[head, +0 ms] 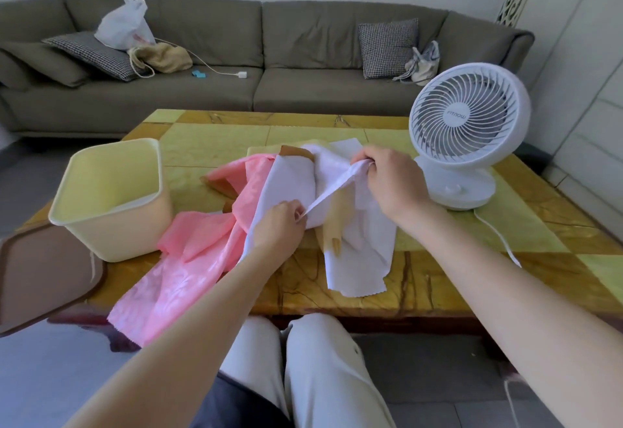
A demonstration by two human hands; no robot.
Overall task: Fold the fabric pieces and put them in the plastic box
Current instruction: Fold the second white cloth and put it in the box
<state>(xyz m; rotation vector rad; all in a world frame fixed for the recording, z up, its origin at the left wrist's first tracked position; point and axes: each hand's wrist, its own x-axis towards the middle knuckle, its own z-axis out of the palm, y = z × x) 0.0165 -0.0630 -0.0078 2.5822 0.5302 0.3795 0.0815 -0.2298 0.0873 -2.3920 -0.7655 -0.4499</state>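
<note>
A heap of fabric pieces lies in the middle of the low table. A white piece (290, 185) is stretched between both hands. My left hand (279, 225) pinches its near edge and my right hand (387, 178) grips its far corner, so the hem runs taut between them. A pink piece (188, 272) spreads to the left and hangs over the table's front edge. A tan piece (337, 222) and another white piece (357, 266) lie under and beside them. The cream plastic box (111, 198) stands open at the table's left, with its inside only partly visible.
A white desk fan (468, 131) stands at the right of the yellow-tiled table (215, 144), its cord trailing toward the front edge. A brown tray (37, 272) lies at the left corner. A grey sofa (303, 90) with cushions and bags is behind.
</note>
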